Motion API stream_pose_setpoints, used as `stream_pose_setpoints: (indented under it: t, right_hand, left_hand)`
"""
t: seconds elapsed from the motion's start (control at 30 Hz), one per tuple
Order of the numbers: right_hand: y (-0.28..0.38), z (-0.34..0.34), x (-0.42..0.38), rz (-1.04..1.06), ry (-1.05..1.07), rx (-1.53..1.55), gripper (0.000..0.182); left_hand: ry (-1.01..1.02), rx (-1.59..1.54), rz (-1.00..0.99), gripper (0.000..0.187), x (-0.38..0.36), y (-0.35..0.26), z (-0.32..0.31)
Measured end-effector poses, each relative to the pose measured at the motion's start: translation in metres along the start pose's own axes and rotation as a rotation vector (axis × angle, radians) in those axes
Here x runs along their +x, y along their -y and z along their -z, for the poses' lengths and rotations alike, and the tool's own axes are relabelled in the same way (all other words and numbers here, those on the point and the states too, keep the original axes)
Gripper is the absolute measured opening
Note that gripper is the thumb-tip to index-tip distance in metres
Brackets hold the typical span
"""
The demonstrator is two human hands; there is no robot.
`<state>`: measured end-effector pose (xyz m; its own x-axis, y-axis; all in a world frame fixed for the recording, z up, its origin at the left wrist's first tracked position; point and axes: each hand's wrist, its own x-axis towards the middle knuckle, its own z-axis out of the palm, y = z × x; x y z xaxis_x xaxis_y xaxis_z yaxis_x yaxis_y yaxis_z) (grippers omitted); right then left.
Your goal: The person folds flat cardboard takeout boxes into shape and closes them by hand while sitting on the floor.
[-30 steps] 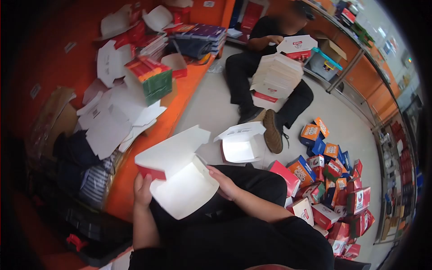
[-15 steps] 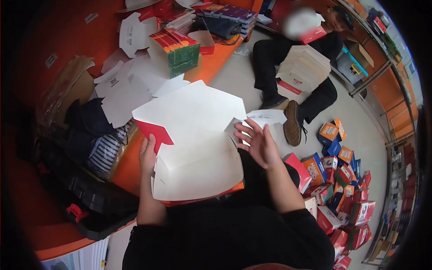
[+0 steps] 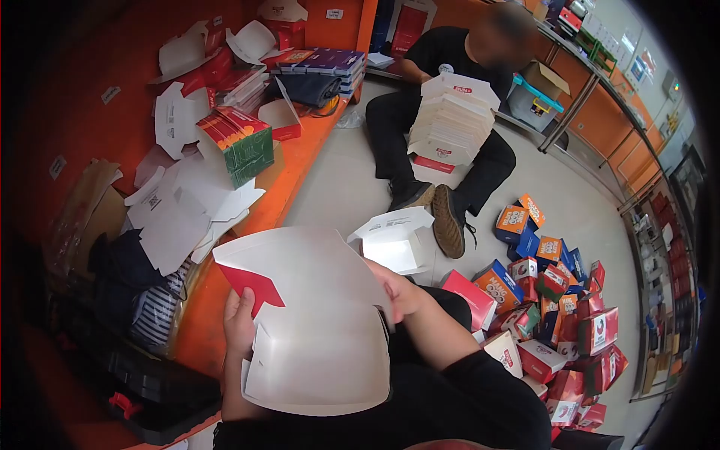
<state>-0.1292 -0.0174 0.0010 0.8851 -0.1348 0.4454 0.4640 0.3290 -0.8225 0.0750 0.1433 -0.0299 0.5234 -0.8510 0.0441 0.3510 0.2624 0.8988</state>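
Observation:
A paper food box (image 3: 322, 367) rests open over my lap, white inside, with its lid (image 3: 304, 262) raised away from me. My left hand (image 3: 239, 324) is closed at the left side, its thumb on the red side flap (image 3: 255, 286). At the right edge of the lid, my right hand (image 3: 401, 292) has its fingers closed round the other flap, partly hidden behind the board. Just beyond my right hand stands another open white box (image 3: 394, 244) on the floor.
A person (image 3: 450, 97) sits on the floor ahead with a stack of flat cartons (image 3: 452, 124) between the legs. Many folded boxes (image 3: 555, 300) are heaped at my right. On the orange bench (image 3: 289, 184) lie flat cartons (image 3: 176, 214), a green-and-red box stack (image 3: 238, 142) and a black case (image 3: 150, 382).
My right hand has gone from open beside the box to closed on the lid's right flap. The box sits lower in view, and the view has shifted. The co-worker now sits more upright.

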Motion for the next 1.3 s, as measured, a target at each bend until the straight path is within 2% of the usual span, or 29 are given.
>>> stream_pose_setpoints:
  t: [0.03,0.13,0.23,0.27,0.37,0.4,0.5,0.57,0.63,0.67,0.77,0.8,0.9,0.93,1.0,1.03,1.07,1.1,1.13,1.2,1.3]
  right_hand:
    - [0.006,-0.003,0.003,0.006,-0.051,-0.125,0.086]
    - [0.017,-0.001,0.015,-0.374,-0.294,-0.282,0.054]
    - [-0.002,0.015,0.028,-0.46,-0.49,-0.239,0.027]
    - [-0.004,0.015,0.032,-0.424,-0.462,-0.349,0.025]
    - [-0.033,0.024,0.027,-0.174,-0.311,-0.483,0.031]
    - [-0.037,0.02,0.026,-0.208,-0.324,-0.445,0.033]
    - [-0.044,0.019,0.029,-0.508,-0.313,-0.42,0.031]
    - [-0.054,0.022,0.027,-0.359,-0.153,-0.447,0.025]
    - [-0.053,0.018,0.026,-0.282,-0.128,-0.317,0.024]
    - [-0.058,0.019,0.025,-0.317,-0.154,-0.248,0.025]
    - [-0.061,0.006,0.03,-0.38,-0.296,-0.201,0.025]
    - [-0.066,0.005,0.031,-0.368,-0.319,-0.249,0.025]
    - [-0.065,0.005,0.03,-0.486,-0.173,-0.71,0.025]
    - [-0.068,0.003,0.029,-0.47,-0.175,-0.673,0.026]
    - [-0.074,-0.001,0.029,-0.431,-0.174,-0.607,0.027]
    - [-0.067,-0.011,0.033,-0.32,-0.231,-0.568,0.028]
    - [-0.056,-0.025,0.036,-0.208,-0.285,-0.528,0.028]
    - [-0.049,-0.033,0.039,-0.097,-0.34,-0.485,0.029]
    - [-0.053,-0.034,0.044,0.093,-0.33,-0.695,0.027]
    - [-0.055,-0.026,0.043,-0.024,-0.296,-0.85,0.027]
    - [-0.049,-0.02,0.046,-0.136,-0.324,-0.876,0.022]
  left_hand:
    - [0.0,0.043,-0.019,0.035,-0.001,-0.002,0.0]
    - [0.102,0.151,-0.118,0.033,0.001,-0.01,-0.002]
    - [0.137,0.287,-0.128,0.031,0.01,-0.019,0.003]
    - [0.128,0.34,-0.13,0.031,0.015,-0.023,0.004]
    - [0.04,0.218,-0.381,0.031,0.016,-0.038,-0.003]
    - [-0.002,0.193,-0.403,0.027,0.015,-0.037,0.003]
    - [0.035,0.318,-0.333,0.02,0.008,-0.031,0.035]
    - [-0.059,0.41,-0.345,0.015,0.004,-0.027,0.039]
    - [-0.096,0.38,-0.315,0.014,-0.004,-0.027,0.041]
    - [-0.123,0.327,-0.278,0.015,-0.008,-0.025,0.043]
    - [-0.062,0.423,-0.26,0.016,-0.014,-0.02,0.055]
    - [-0.082,0.429,-0.259,0.022,-0.017,-0.02,0.053]
    - [-0.029,0.546,-0.445,0.032,-0.028,-0.042,0.046]
    - [-0.133,0.601,-0.455,0.028,-0.03,-0.041,0.045]
    - [-0.05,1.055,-0.464,0.019,-0.033,-0.059,0.039]
    - [-0.009,1.283,-0.471,0.014,-0.032,-0.067,0.036]
    - [-0.083,1.311,-0.562,0.006,-0.031,-0.067,0.026]
    - [-0.074,1.334,-0.569,0.008,-0.032,-0.068,0.026]
    - [-0.06,1.357,-0.569,0.01,-0.034,-0.067,0.027]
    - [-0.027,1.409,-0.577,0.015,-0.039,-0.067,0.025]
    - [0.003,1.453,-0.594,0.02,-0.038,-0.065,0.024]
